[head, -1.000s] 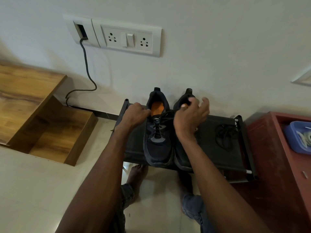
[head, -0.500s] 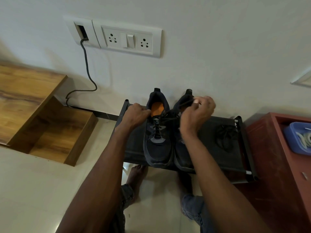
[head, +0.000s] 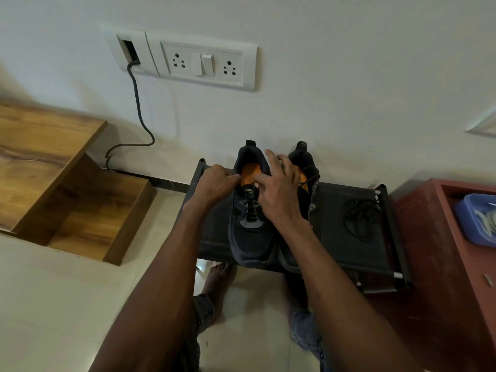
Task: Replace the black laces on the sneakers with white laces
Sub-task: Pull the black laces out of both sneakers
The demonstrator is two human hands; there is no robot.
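My left hand [head: 214, 181], at the middle of the frame, grips the collar edge of the left sneaker [head: 251, 210] with curled fingers to steady it. Just right of it, my right hand [head: 279, 189] reaches over the same shoe with fingers spread; the thumb and forefinger come together at the top of its black lace [head: 251, 208], though I cannot tell whether they have the strand pinched yet. That lace is threaded through the lower eyelets. The right sneaker [head: 308, 173] stands touching it, mostly behind my wrist. Both sit on the black fabric shoe rack [head: 335, 253], and a loose black lace [head: 359, 218] lies in a heap further right on it. At the far right edge, white laces [head: 488, 221] wait in a blue tray [head: 467, 218]. I judge this as the unlacing step: next, pulling the strand out eyelet by eyelet without dragging the shoe.
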